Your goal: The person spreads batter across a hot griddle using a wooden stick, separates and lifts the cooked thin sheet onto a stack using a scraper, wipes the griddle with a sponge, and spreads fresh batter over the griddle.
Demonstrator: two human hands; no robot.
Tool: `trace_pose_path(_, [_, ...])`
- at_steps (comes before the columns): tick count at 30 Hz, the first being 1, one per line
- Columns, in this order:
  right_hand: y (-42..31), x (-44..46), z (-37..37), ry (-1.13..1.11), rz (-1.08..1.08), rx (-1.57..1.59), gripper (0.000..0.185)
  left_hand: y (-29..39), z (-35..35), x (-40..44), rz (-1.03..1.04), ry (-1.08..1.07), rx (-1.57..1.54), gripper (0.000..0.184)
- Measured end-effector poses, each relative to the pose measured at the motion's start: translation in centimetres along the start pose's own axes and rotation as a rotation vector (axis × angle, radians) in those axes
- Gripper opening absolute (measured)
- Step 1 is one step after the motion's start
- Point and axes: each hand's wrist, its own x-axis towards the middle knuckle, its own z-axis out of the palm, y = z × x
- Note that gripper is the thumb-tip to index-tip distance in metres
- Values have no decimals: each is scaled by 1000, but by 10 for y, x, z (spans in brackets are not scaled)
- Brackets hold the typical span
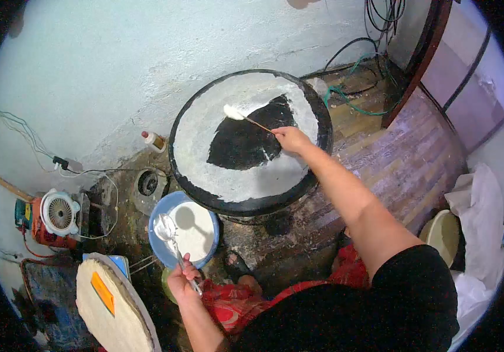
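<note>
A large round black griddle (322,111) carries a thin pale layer of batter (205,141), with a dark bare patch in the middle. Above that patch, my right hand (292,139) is closed around a thin stick (258,124) with a white, batter-like lump at its far end. Whether the lump touches the surface I cannot tell. My left hand (184,280) grips the handle of a metal ladle (165,229). The ladle's bowl is over a blue basin (153,234) holding white liquid batter (196,232).
A round stack of flatbread (96,317) with an orange item (103,293) on top stands at lower left. Near the wall are a bottle (154,141), a white round fan-like device (60,212) and loose cables (357,105). White sacks (477,205) lie at right.
</note>
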Motion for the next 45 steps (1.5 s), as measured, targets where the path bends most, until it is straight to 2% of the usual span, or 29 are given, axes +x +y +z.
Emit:
trace_pose_path(2, [6, -9, -20, -73, 55, 22, 28, 3, -6, 0, 13, -62, 44, 30])
trace_pose_path(3, [0, -22, -30, 75, 62, -67, 28, 2, -5, -1, 17, -75, 45, 30])
trace_pose_path(6, [28, 3, 6, 87, 76, 16, 28, -4, 1, -4, 27, -53, 14, 30])
trace_pose_path(8, [13, -1, 25, 92, 8, 57, 29, -4, 5, -5, 37, -26, -19, 31])
trace_pose_path(10, [-5, -9, 22, -65, -130, -38, 29, -4, 4, -5, 48, -25, 32, 31])
trace_pose_path(12, [-9, -21, -4, -115, -162, -71, 29, -2, 5, -6, 39, -27, 7, 31])
trace_pose_path(15, [-2, -39, -34, -155, -58, -42, 29, 0, 4, -7, 37, -23, -1, 30])
trace_pose_path(17, [28, -30, -9, 184, 199, -28, 29, -2, 1, -9, 34, -9, -6, 29])
trace_pose_path(18, [27, -31, 4, 179, 202, -28, 29, -3, 2, -10, 31, -2, -5, 29])
trace_pose_path(20, [11, -30, 28, -5, -68, 59, 29, -4, 10, -10, 40, 34, 0, 29])
trace_pose_path(23, [-14, -37, 20, -144, -111, -29, 29, -6, 11, -13, 47, 54, -3, 29])
trace_pose_path(26, [-11, -37, -10, -175, -113, 8, 27, -3, 4, -10, 51, 4, -2, 30])
trace_pose_path(27, [-12, -39, -9, -58, -40, -35, 27, -3, 3, -9, 60, 19, 12, 30])
trace_pose_path(30, [-9, -27, 26, -19, -87, 83, 26, -7, 7, -14, 90, 86, 22, 30])
trace_pose_path(32, [-15, -30, 27, -56, -153, 53, 24, -2, 0, -11, 82, 7, 100, 31])
trace_pose_path(34, [-26, -39, -2, -280, -174, -65, 26, -3, 3, -13, 58, 64, 32, 32])
trace_pose_path(35, [-9, -28, -7, -325, -257, -49, 25, -2, 2, -13, 65, 56, 51, 32])
trace_pose_path(38, [-1, -35, -38, -270, -147, -115, 26, 1, 0, -10, 80, 44, 67, 32])
trace_pose_path(39, [6, -37, -23, -116, -130, -86, 26, 0, -1, -11, 85, 52, 71, 32])
trace_pose_path(40, [5, -37, -5, -80, -49, -72, 26, -2, -1, -12, 84, 56, 71, 32])
trace_pose_path(43, [-4, -43, 28, -185, -98, 124, 27, -4, 10, -14, 75, 68, 41, 32])
trace_pose_path(45, [-11, -45, 19, -295, -290, -97, 25, -5, 9, -16, 61, 58, 16, 32])
